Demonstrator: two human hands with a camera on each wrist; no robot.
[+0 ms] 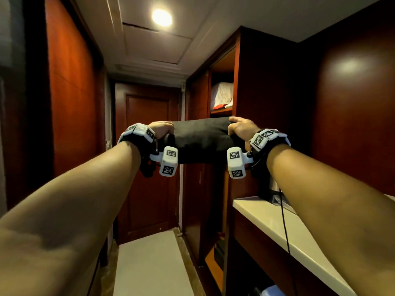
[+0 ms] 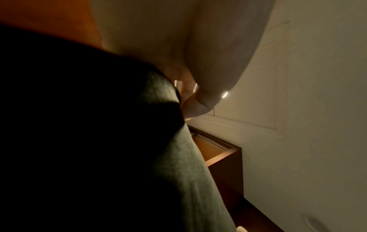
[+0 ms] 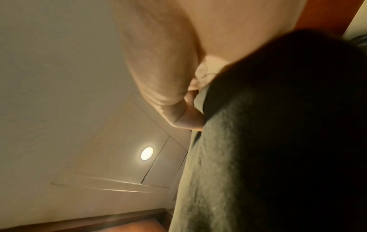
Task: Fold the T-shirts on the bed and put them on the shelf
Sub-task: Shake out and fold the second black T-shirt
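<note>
Two hands carry folded dark T-shirt (image 1: 201, 138) level: left hand (image 1: 160, 129) and right hand (image 1: 240, 128) curled round opposite ends, likely preserving folds. Shelf (image 1: 221, 112) at 1 o'clock, beyond.

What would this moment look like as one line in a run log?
stage: carrying to shelf | item: folded black cloth T-shirt | left hand: grips its end | right hand: grips other end
</note>
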